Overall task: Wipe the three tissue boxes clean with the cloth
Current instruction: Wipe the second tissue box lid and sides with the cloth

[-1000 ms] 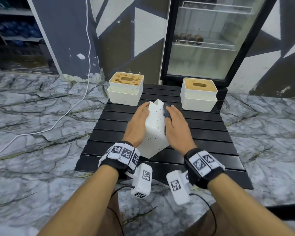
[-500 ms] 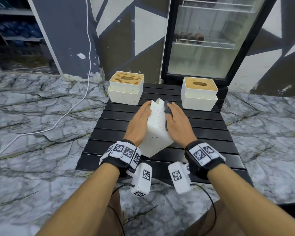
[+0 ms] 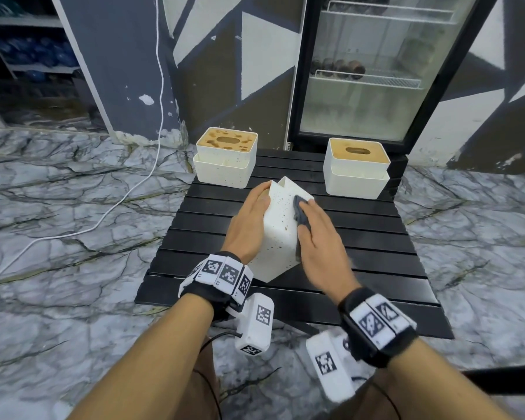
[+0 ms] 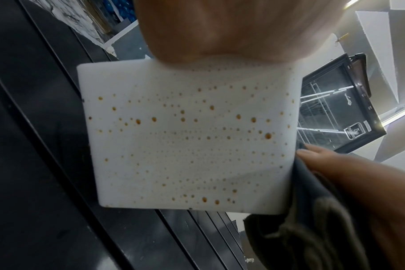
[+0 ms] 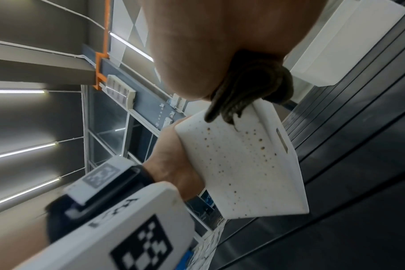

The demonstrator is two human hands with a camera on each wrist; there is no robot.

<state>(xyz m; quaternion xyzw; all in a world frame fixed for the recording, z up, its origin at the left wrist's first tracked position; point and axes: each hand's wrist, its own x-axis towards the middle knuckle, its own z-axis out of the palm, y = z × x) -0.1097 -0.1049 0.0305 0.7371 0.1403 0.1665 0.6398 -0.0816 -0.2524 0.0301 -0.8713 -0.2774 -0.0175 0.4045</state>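
Note:
A white tissue box speckled with brown spots stands tipped on one edge in the middle of the black slatted table. My left hand grips its left side, fingers wrapped over the far top edge. My right hand lies flat on the right face and presses a dark grey cloth against it. The left wrist view shows the spotted face with the cloth at its right edge. In the right wrist view the cloth bunches under my palm on the box.
Two more white tissue boxes with brown-stained tops stand at the table's back, one left and one right. A glass-door fridge rises behind them. A white cable runs over the marble floor at left.
My right hand has slid the cloth back toward me along the box's right face. The left hand and the tipped box have stayed almost still.

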